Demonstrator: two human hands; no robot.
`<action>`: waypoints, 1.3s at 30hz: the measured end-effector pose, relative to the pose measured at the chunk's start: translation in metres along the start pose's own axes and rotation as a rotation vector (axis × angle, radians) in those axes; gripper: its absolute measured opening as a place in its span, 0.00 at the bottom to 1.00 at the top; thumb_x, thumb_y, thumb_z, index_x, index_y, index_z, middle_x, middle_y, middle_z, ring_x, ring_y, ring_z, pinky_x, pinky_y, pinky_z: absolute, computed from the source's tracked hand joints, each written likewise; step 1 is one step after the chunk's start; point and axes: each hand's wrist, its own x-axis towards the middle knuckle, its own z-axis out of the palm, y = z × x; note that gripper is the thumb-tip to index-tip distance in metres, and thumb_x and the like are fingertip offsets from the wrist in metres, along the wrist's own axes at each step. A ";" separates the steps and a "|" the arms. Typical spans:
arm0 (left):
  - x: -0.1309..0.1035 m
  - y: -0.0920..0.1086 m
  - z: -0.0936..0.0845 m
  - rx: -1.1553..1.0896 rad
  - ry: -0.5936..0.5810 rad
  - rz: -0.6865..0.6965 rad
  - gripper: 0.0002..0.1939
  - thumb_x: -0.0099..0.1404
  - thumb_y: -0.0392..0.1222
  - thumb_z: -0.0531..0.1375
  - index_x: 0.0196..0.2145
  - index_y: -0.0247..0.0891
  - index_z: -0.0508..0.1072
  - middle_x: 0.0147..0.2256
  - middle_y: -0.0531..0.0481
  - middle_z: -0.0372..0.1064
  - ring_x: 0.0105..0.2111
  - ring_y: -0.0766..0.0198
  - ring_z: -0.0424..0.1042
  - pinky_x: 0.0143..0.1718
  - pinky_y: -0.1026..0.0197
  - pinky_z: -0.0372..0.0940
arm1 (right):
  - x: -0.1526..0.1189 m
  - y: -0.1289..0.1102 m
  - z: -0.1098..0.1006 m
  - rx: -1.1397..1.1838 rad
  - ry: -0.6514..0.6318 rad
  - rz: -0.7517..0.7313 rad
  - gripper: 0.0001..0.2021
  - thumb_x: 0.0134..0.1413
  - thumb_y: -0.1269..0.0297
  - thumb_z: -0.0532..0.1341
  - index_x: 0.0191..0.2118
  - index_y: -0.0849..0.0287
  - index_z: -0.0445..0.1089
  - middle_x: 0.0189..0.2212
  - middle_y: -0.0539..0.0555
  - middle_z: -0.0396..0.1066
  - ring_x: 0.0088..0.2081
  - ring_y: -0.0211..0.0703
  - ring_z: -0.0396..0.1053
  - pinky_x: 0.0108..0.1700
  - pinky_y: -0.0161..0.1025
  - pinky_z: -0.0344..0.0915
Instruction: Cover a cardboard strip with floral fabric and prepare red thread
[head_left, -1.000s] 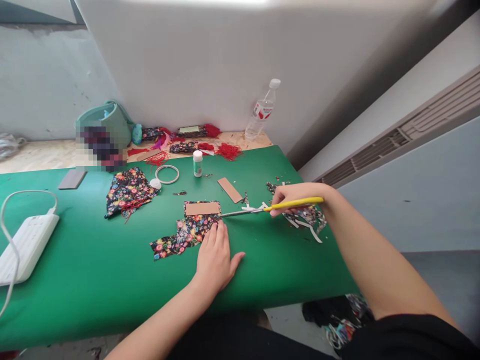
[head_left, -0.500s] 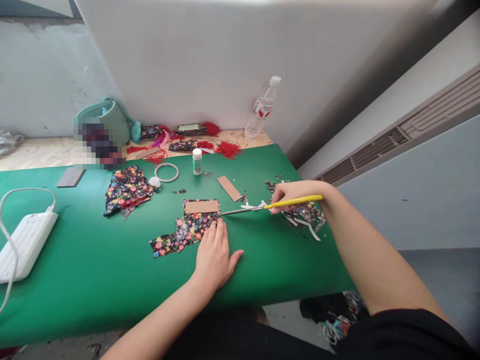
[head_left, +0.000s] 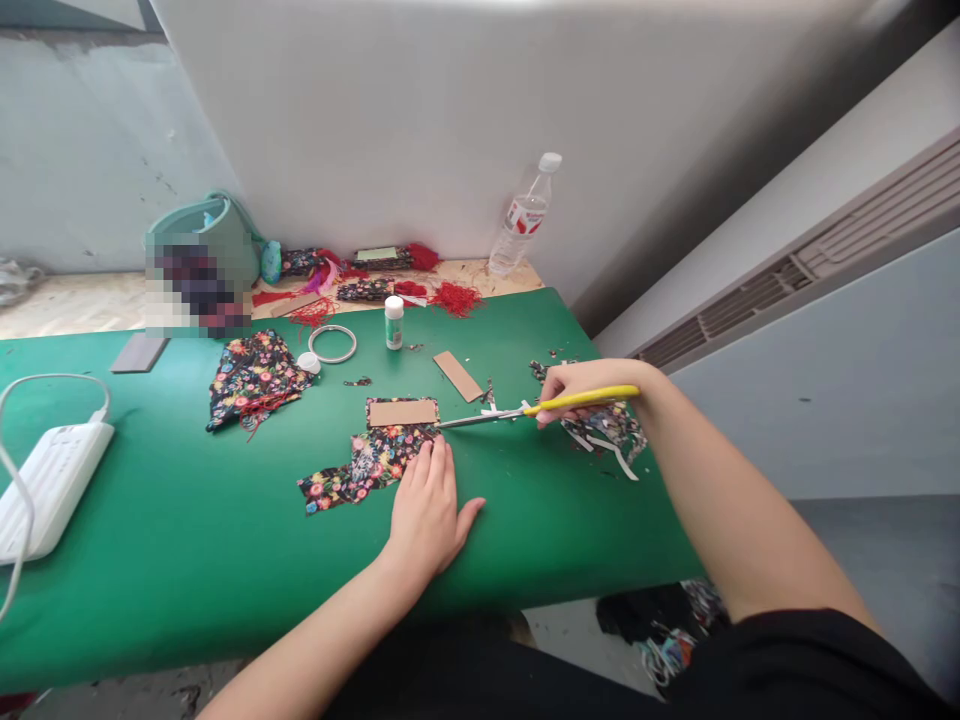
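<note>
My left hand (head_left: 429, 505) lies flat on the green table, its fingertips on a floral cloth (head_left: 382, 455) and its thumb spread to the right. On the upper part of the cloth rests a tan card strip (head_left: 403, 412). My right hand (head_left: 564, 390) is closed around yellow-handled scissors (head_left: 585, 401), whose blades point left. The blade tips reach the cloth's right edge, just below the card's corner. Another tan card (head_left: 458, 377) lies above the blades. Fabric and paper scraps (head_left: 611, 430) are piled under and beside my right hand.
Farther back on the green table (head_left: 225, 560) are a small white-capped bottle (head_left: 394, 325), a metal ring (head_left: 332, 344) and more floral cloth (head_left: 255, 380). A power strip (head_left: 56, 485) lies at the left. A water bottle (head_left: 523, 218) stands by the wall.
The scissors' yellow handles have turned slightly, showing more of their loop. My left hand stays on the cloth, and the whole view has shifted very little.
</note>
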 end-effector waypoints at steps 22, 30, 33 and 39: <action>0.000 0.000 0.001 0.002 -0.018 -0.001 0.34 0.67 0.56 0.45 0.59 0.24 0.59 0.60 0.35 0.55 0.59 0.48 0.56 0.56 0.50 0.57 | 0.007 0.010 0.001 -0.021 -0.066 -0.083 0.27 0.39 0.40 0.64 0.33 0.64 0.75 0.14 0.44 0.57 0.14 0.28 0.50 0.17 0.31 0.46; -0.002 0.002 0.004 -0.031 0.017 -0.016 0.33 0.67 0.55 0.45 0.61 0.27 0.56 0.60 0.35 0.55 0.59 0.48 0.56 0.57 0.49 0.56 | 0.012 0.008 -0.007 0.016 -0.162 -0.106 0.31 0.34 0.37 0.65 0.33 0.64 0.72 0.16 0.42 0.55 0.17 0.28 0.47 0.18 0.31 0.44; -0.001 0.001 0.001 -0.074 0.032 -0.020 0.32 0.67 0.54 0.47 0.60 0.28 0.59 0.59 0.35 0.56 0.58 0.48 0.57 0.56 0.48 0.57 | 0.012 0.006 -0.008 0.025 -0.179 -0.090 0.30 0.32 0.38 0.66 0.33 0.63 0.71 0.17 0.42 0.56 0.17 0.27 0.47 0.18 0.30 0.43; 0.016 -0.041 -0.038 -0.228 0.081 0.117 0.23 0.67 0.45 0.50 0.56 0.33 0.64 0.57 0.40 0.60 0.58 0.53 0.56 0.59 0.50 0.53 | 0.012 0.005 -0.009 0.018 -0.168 -0.079 0.29 0.34 0.40 0.66 0.34 0.63 0.70 0.17 0.42 0.54 0.17 0.27 0.46 0.19 0.31 0.43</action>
